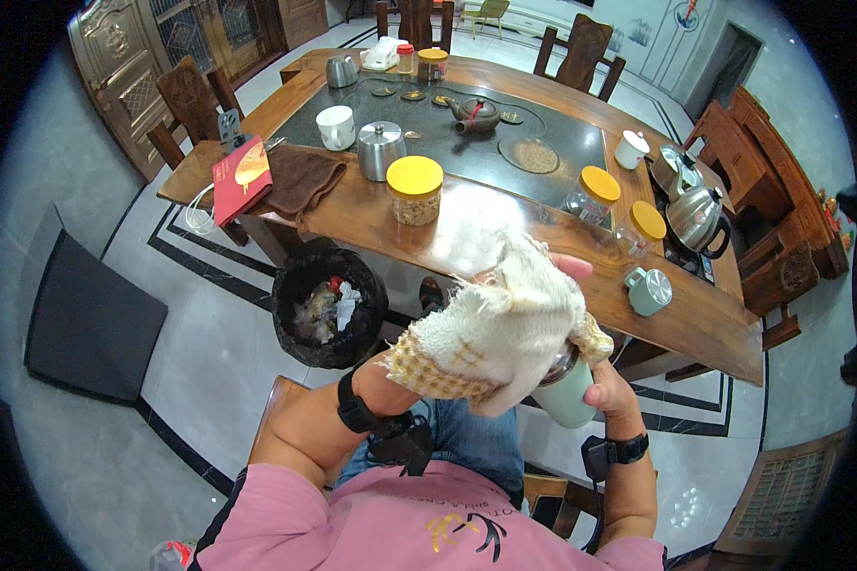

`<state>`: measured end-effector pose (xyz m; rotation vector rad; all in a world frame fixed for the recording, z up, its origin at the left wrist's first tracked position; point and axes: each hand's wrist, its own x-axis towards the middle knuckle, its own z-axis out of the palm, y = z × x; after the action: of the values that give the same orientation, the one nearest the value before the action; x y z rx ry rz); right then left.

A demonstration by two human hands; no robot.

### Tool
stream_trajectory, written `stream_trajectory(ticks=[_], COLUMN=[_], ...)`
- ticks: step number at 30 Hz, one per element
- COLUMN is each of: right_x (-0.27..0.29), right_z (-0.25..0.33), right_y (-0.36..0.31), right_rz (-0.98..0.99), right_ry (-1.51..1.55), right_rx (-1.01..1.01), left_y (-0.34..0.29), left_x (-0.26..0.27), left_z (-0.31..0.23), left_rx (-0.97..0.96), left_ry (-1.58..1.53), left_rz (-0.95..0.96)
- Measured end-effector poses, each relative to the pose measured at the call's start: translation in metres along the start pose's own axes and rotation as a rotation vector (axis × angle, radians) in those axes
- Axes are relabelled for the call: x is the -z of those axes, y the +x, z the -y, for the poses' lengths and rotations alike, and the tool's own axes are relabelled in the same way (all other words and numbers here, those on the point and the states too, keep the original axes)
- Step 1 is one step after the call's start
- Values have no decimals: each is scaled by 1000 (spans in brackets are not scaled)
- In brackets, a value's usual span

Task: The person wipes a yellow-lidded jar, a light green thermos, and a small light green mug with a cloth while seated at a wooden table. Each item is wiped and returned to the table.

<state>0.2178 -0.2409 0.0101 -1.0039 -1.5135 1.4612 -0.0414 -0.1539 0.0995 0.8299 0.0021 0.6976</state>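
Observation:
A worn white towel with yellow checks drapes over my left hand; fingertips stick out past its far edge, and most of the hand is hidden. The towel's right side rests against a pale green cup-like vessel with a dark brownish band near its top. My right hand is closed around the vessel's right side, thumb on its wall. Both hands are in front of my chest, at the table's near edge. The towel hides the vessel's upper part.
On the wooden table stand a yellow-lidded jar, a steel canister, a light green mug, a kettle and a dark teapot. A black-lined bin stands below at left.

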Motion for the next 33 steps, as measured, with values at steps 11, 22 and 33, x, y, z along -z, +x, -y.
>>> stream_trajectory(ticks=[11,22,33], right_x=[-19,-24,-16], right_z=[-6,-8,-16], right_y=[-4,6,3], right_rz=[-117,-380,-452], right_ry=[-113,-338,-582], right_rx=[94,269,427], left_y=[5,-4,-8], left_x=[5,5,3], left_z=[14,15,16], left_rx=[-241,-104,-165], left_ry=[-182,-32,209], left_rz=[-112,-142,-198])
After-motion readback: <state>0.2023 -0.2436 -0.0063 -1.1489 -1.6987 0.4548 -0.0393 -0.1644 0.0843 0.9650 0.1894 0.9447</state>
